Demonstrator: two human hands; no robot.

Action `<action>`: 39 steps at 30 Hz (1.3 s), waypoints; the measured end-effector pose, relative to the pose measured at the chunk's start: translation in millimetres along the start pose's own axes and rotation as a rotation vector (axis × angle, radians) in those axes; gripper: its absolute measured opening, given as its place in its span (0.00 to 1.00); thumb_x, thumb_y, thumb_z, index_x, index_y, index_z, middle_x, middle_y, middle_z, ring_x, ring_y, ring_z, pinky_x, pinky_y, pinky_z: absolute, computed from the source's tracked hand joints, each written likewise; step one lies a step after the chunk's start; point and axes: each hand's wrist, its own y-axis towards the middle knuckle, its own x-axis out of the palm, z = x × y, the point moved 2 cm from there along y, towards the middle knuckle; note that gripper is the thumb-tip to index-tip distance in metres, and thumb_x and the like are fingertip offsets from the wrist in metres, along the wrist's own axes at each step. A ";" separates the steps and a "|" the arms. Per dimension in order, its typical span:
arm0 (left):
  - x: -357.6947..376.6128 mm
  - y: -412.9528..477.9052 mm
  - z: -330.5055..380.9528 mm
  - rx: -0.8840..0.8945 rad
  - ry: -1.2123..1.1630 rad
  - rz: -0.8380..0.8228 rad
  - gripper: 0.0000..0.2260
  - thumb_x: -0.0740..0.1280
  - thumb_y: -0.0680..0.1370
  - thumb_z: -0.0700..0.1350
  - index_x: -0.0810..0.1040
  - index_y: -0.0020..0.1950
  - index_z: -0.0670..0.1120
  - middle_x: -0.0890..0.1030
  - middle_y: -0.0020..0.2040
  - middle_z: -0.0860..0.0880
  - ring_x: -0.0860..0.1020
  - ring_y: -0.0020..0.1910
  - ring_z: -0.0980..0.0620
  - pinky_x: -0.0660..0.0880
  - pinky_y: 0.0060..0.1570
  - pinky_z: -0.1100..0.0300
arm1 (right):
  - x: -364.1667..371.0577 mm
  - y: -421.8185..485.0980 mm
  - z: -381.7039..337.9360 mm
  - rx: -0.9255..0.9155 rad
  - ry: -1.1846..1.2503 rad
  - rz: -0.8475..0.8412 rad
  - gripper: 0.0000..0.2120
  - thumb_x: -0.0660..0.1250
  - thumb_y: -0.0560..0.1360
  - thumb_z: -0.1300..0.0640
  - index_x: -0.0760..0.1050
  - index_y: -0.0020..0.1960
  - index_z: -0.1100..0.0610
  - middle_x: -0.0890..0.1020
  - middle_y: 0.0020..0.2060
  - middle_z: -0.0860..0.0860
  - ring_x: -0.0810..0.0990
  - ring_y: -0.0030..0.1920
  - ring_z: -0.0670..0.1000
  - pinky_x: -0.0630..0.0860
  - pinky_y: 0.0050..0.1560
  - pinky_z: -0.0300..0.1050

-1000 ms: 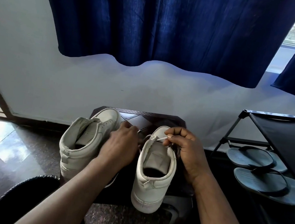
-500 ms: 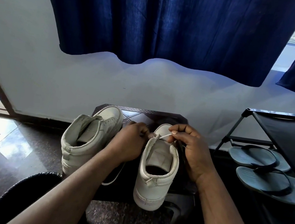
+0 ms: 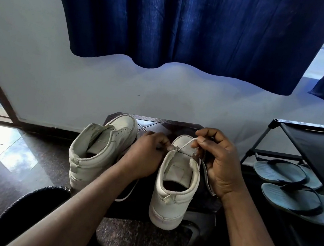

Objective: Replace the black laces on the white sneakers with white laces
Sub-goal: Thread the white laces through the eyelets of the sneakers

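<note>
Nearest, a dark round container [image 3: 30, 209] sits low at the left. Just beyond it, two white sneakers stand heel-near on a small dark worktop [image 3: 156, 125]. The left sneaker [image 3: 96, 155] leans leftward with its eyelets bare. The right sneaker [image 3: 172, 195] stands upright between the two hands.

The left hand [image 3: 144, 157] sits against that sneaker's left side, fingers curled and pinching the white lace [image 3: 185, 144] at the top of the left eyelet row. From there the lace runs taut, up and to the right over the tongue, to the right hand [image 3: 219, 164], which pinches it between thumb and forefinger just above the right eyelet row. Loose strands trail down beside both wrists.

Farther right, a black shoe rack [image 3: 317, 146] holds a pair of grey flip-flops [image 3: 285, 172]. Beyond everything, a dark blue curtain [image 3: 189, 24] hangs over the pale wall.
</note>
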 end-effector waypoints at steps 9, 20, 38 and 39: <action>2.3 -3.1 -8.0 -0.036 0.372 0.035 0.05 0.64 0.83 0.51 0.79 0.54 0.54 0.75 0.58 0.48 0.79 0.58 0.40 0.75 0.55 0.52 | -1.6 0.6 0.5 -0.031 0.145 -0.015 0.07 0.67 0.75 0.65 0.82 0.48 0.58 0.83 0.36 0.57 0.79 0.38 0.50 0.75 0.40 0.40; 0.2 2.7 -6.0 -0.064 -0.002 0.001 0.06 0.70 0.80 0.44 0.80 0.45 0.52 0.84 0.49 0.53 0.81 0.45 0.59 0.71 0.39 0.70 | -6.7 5.7 5.1 -0.138 -0.077 0.058 0.06 0.68 0.75 0.65 0.82 0.49 0.59 0.82 0.36 0.53 0.79 0.39 0.49 0.75 0.43 0.40; -5.6 0.5 -1.4 -0.027 -0.020 0.003 0.04 0.71 0.80 0.46 0.82 0.46 0.49 0.84 0.39 0.54 0.78 0.36 0.60 0.70 0.37 0.69 | -5.6 5.6 16.4 -0.091 -0.376 0.038 0.07 0.71 0.76 0.68 0.83 0.48 0.57 0.87 0.43 0.55 0.86 0.45 0.50 0.78 0.45 0.39; -6.4 1.4 -1.6 -0.034 0.020 0.014 0.03 0.70 0.80 0.46 0.81 0.46 0.50 0.84 0.40 0.53 0.79 0.40 0.57 0.71 0.38 0.68 | -5.7 5.9 16.8 -0.084 -0.368 0.039 0.07 0.70 0.77 0.69 0.83 0.48 0.58 0.87 0.42 0.56 0.86 0.45 0.51 0.78 0.44 0.38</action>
